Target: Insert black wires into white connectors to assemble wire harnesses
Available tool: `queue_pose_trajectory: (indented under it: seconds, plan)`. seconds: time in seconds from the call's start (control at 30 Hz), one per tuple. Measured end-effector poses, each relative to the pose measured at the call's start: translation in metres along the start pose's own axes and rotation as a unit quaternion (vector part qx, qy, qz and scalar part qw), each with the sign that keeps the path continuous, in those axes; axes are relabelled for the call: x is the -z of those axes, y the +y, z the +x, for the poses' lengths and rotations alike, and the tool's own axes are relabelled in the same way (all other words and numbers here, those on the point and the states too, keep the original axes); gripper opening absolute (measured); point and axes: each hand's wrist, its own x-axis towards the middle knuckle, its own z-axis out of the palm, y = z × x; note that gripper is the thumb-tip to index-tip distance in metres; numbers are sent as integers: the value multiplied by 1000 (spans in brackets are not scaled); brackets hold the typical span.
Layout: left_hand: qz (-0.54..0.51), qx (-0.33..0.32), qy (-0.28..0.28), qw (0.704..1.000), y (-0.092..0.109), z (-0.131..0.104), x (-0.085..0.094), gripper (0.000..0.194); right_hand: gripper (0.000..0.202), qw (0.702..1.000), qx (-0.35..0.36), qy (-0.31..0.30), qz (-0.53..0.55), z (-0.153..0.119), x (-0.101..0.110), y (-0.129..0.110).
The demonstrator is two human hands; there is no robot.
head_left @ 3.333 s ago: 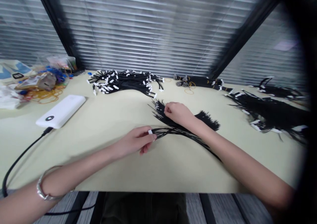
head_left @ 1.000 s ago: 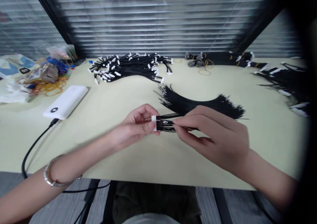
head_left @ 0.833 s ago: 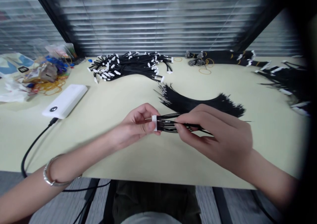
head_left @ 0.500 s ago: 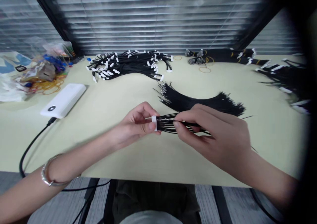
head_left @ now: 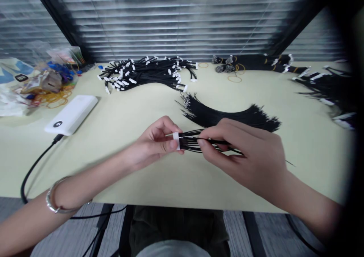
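Near the middle of the pale surface (head_left: 136, 109), the left hand (head_left: 152, 143) pinches a small white plug (head_left: 176, 140) between thumb and fingertips, its grip closed on the plug's sides. A fan of thin black wires (head_left: 192, 143) runs out of the plug to the right. The right hand (head_left: 250, 158) has its thumb and forefinger closed on one of these wires, just beside the plug.

The plug looks like light, hard plastic, small enough to slip or twist, so a hold on its flat sides seems firmest. The wires look limp and springy, likely to bend if held far back, so taking one close to its end should keep it stiff enough to steer. The metal tips probably kink under force.

Just beyond the hands lies a curved bundle of loose wires (head_left: 227, 115). Farther off is a heap of finished wires with white plugs (head_left: 148, 73), and more dark bundles (head_left: 327, 86) lie at the far right. A white power bank (head_left: 72, 113) with a black cable (head_left: 34, 166) sits to the left, with rubber bands (head_left: 55, 97) beyond it.
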Motion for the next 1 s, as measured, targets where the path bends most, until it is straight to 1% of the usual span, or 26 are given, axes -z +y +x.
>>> queue_pose_trajectory:
  seconds: [0.23,0.57,0.73,0.9,1.0]
  plan:
    - [13,12,6,1000,-1,1,0,16,7,1000,13,-15,-7,0,-2,1]
    - [14,20,27,999,-4,2,3,17,7,998,22,-28,50,-4,-10,6]
    - [7,23,21,999,-4,1,4,17,7,998,22,-34,58,-4,-12,6]
    - [-3,34,28,999,-4,3,3,18,9,997,34,-9,67,-4,-15,7]
    - [-13,33,40,999,-3,4,1,16,9,997,54,24,50,-3,-17,8]
